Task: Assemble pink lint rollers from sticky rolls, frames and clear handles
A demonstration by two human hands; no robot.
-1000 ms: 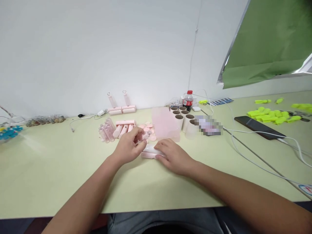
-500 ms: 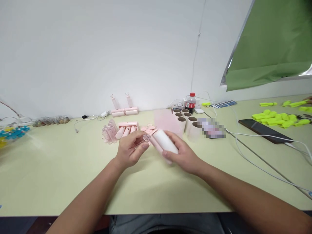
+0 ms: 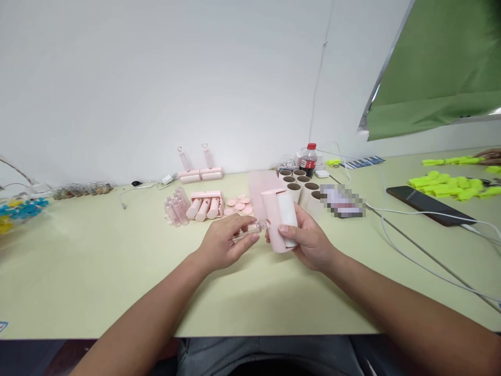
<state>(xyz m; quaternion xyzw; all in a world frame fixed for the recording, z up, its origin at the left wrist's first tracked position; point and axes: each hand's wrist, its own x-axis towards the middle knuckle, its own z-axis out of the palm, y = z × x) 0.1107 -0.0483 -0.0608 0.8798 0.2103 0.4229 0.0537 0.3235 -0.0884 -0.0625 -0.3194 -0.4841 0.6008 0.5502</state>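
My right hand (image 3: 313, 237) is closed around a lint roller head (image 3: 277, 222), a pink half-round cover with a white roll beside it, held almost upright. In my left hand (image 3: 227, 241) is a clear pinkish handle (image 3: 256, 227), pinched between thumb and fingers. Its end points at a small hole in the pink cover; whether it touches there I cannot tell. Beyond the left hand lie several round pink discs (image 3: 238, 202), pink tubes beside a pink holder (image 3: 203, 208), and a bundle of clear pink handles (image 3: 178, 208).
Two assembled lint rollers (image 3: 200, 175) stand by the wall. Behind the right hand are several cardboard-core rolls (image 3: 294, 188), a pink sheet (image 3: 260, 190) and a cola bottle (image 3: 308, 161). Farther right lie a black phone (image 3: 428, 205), white cables and yellow-green pieces (image 3: 446, 184), near another person's hand (image 3: 491, 155).
The lint roller head has turned from slanted to nearly upright and shifted slightly right. My left hand has brought the clear handle rightward, its end now at the pink cover.
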